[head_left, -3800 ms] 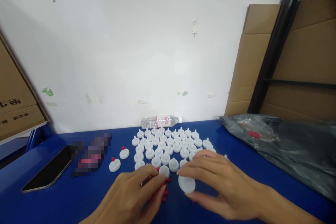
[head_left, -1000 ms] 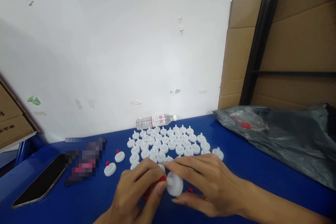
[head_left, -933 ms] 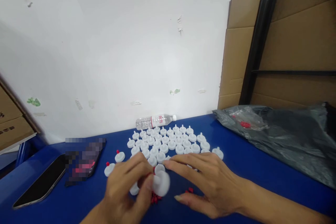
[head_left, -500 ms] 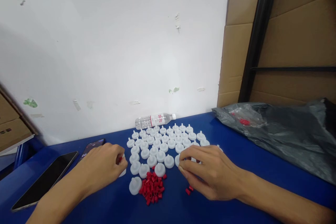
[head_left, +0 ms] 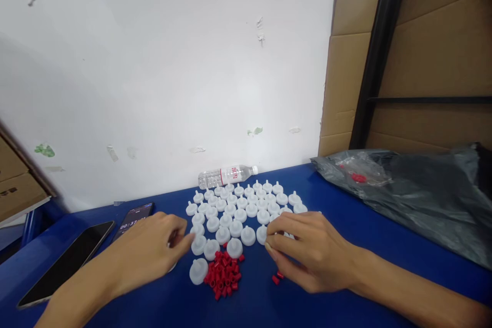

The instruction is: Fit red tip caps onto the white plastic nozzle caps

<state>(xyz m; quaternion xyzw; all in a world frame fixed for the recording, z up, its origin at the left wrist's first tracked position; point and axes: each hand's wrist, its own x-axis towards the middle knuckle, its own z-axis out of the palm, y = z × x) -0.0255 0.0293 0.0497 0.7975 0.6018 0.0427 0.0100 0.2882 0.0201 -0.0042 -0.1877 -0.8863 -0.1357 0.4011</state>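
Many white plastic caps with a thin spout point(head_left: 248, 236) stand upright in rows on the blue table point(head_left: 253, 302). In front of them lies a pile of small red caps point(head_left: 223, 277). My left hand point(head_left: 163, 246) is just left of the white caps, fingers curled under and thumb stretched to the right; its palm is hidden. A sliver of something white shows beneath it. My right hand point(head_left: 307, 251) is over the right front of the rows, thumb and fingertips pinched together; whatever they hold is hidden. Two red caps point(head_left: 277, 278) lie below it.
A clear plastic bottle point(head_left: 226, 177) lies behind the caps, near the wall. Two phones, one black point(head_left: 69, 264) and one with a lit timer point(head_left: 134, 218), lie at left. At right are a dark plastic bag point(head_left: 407, 200) and cardboard point(head_left: 346, 87).
My left thumb has stretched out to the right, and the red piece seen in that hand before is out of sight. My right hand has shifted slightly right, still pinched.
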